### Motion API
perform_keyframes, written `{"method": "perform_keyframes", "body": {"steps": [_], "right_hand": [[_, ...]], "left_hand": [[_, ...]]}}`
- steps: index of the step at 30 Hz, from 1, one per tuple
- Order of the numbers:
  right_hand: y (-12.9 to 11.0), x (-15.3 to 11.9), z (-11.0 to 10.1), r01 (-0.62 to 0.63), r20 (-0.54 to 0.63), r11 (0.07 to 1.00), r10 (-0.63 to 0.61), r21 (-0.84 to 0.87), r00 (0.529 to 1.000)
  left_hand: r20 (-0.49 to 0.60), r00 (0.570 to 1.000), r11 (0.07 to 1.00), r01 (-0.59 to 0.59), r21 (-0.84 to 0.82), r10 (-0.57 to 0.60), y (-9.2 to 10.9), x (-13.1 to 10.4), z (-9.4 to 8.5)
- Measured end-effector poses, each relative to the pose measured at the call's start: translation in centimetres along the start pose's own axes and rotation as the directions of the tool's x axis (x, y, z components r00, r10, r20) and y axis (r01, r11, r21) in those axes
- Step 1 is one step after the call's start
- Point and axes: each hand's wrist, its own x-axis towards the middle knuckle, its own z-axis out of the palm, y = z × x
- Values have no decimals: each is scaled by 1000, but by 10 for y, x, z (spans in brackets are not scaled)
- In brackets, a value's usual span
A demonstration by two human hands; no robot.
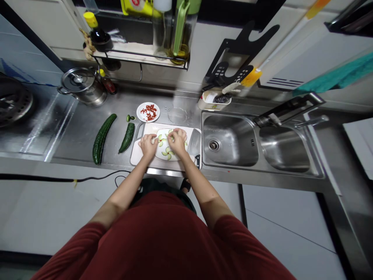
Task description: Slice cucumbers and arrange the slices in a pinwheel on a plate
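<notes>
A white plate (162,154) with rounded sides lies on the light cutting board (140,156), bearing thin green-edged cucumber slices (168,153) set out in flower-like groups. At the plate's left edge is my left hand (148,146), fingers bent and thumb close to them beside a slice group; what its fingertips hold, if anything, is too small to tell. My right hand (178,142) reaches over the plate's upper right part, its fingertips pinched on a small cucumber slice. Under that hand, part of the plate is hidden. A broad knife (194,143) rests on the board's right side.
Left of the board lie a cut cucumber (127,138), a whole cucumber (101,138) and small green end pieces (130,118). Behind it sits a small plate (139,113) of chopped red bits. A lidded pot (90,95) stands back left; a double sink (230,149) adjoins on the right.
</notes>
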Motion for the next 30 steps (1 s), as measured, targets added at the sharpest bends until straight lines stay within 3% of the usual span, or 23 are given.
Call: {"method": "perform_keyframes", "body": {"steps": [7,14,20,24,27,30], "right_hand": [[30,-22,-30,-70,-126,997,71,8,990],[50,-59,-46,-156,-127,986,163,67,978],[51,-86,-46,-408,4,912,408,53,913],[54,-92,-37,-506,99,859,499,81,861],[54,-93,-28,-578,191,787,547,216,815],[50,-94,-21,-659,305,632,587,407,750]], "left_hand": [[-38,999,997,35,-73,-38,-8,-8,-2],[-14,998,992,54,-117,-56,-19,-15,-6],[70,994,953,105,-283,-88,-34,-22,-1],[158,981,920,163,-355,-113,-43,-27,2],[229,966,906,202,-372,-121,-46,-28,3],[285,950,892,233,-387,-124,-47,-28,5]]}}
